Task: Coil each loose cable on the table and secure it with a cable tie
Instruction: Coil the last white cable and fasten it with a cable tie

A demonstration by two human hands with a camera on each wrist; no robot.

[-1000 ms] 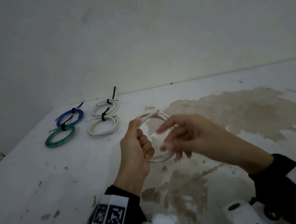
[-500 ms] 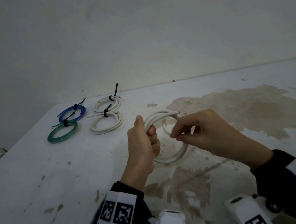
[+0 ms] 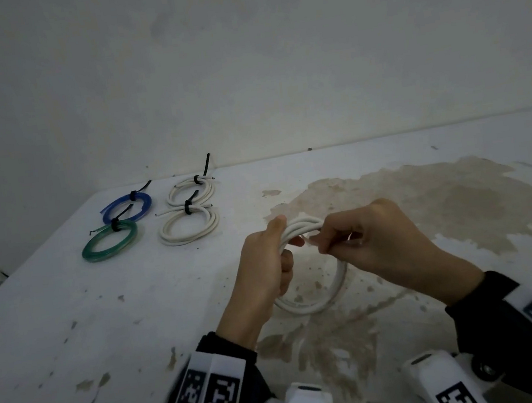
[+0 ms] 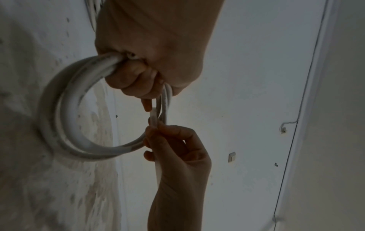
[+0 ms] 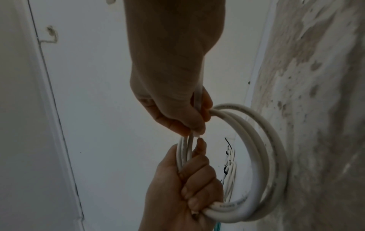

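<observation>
A white cable coil [image 3: 315, 305] of several loops stands upright just above the stained table. My left hand [image 3: 281, 260] grips its left side in a fist, thumb on top. My right hand [image 3: 323, 244] pinches a pale, translucent cable tie [image 3: 310, 241] at the top of the coil, right beside the left fingers. In the left wrist view the cable tie [image 4: 154, 116] runs from the right hand [image 4: 156, 129] up against the coil [image 4: 59, 125]. In the right wrist view the tie [image 5: 197, 100] passes under the right palm, next to the coil [image 5: 262, 140].
Four tied coils lie at the far left of the table: a blue coil [image 3: 126, 206], a green coil [image 3: 109, 244] and two white coils [image 3: 190, 191] [image 3: 190, 228], each with a black tie. A wall stands behind the table [image 3: 71, 328]. A large brown stain [image 3: 427, 207] spreads to the right.
My right hand went from spread fingers in front of the coil to pinching the tie at its top. The left hand kept its grip and shifted slightly right.
</observation>
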